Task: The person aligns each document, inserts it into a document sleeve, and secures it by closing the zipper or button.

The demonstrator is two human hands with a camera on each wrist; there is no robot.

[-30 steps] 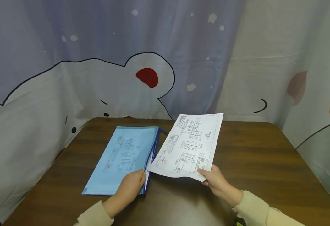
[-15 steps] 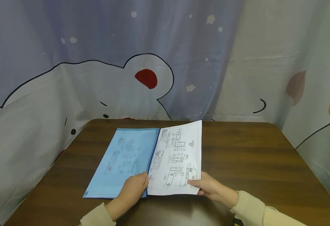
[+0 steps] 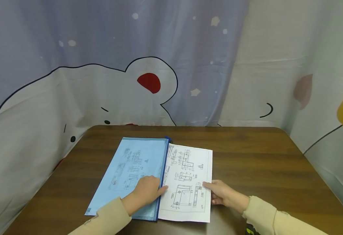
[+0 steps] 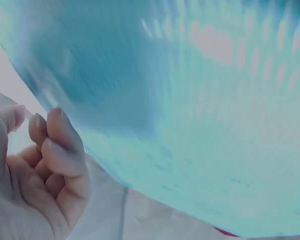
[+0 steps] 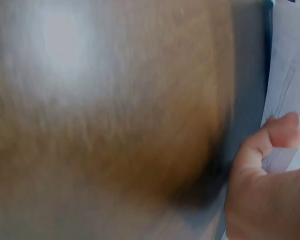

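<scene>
A light blue zip folder [image 3: 130,169] lies on the brown table [image 3: 248,156], its dark blue zipper edge facing right. A white sheet with technical drawings [image 3: 187,176] lies flat beside it, its left edge tucked into the folder's opening. My left hand [image 3: 159,189] rests on the folder and grips its open edge, with one finger reaching onto the sheet. In the left wrist view the curled fingers [image 4: 55,145] sit at the blurred blue folder [image 4: 200,100]. My right hand [image 3: 208,187] pinches the sheet's right edge; the right wrist view shows the fingers [image 5: 270,140] against the paper [image 5: 290,85].
A cartoon-printed curtain [image 3: 159,81] hangs around the table's back and both sides. The table's front edge lies just under my sleeves. Bare wood [image 5: 115,100] fills the blurred right wrist view.
My right hand has lowered the sheet from tilted in the air to flat on the table and slid it left into the folder's opening. My left hand has stayed at the zipper edge.
</scene>
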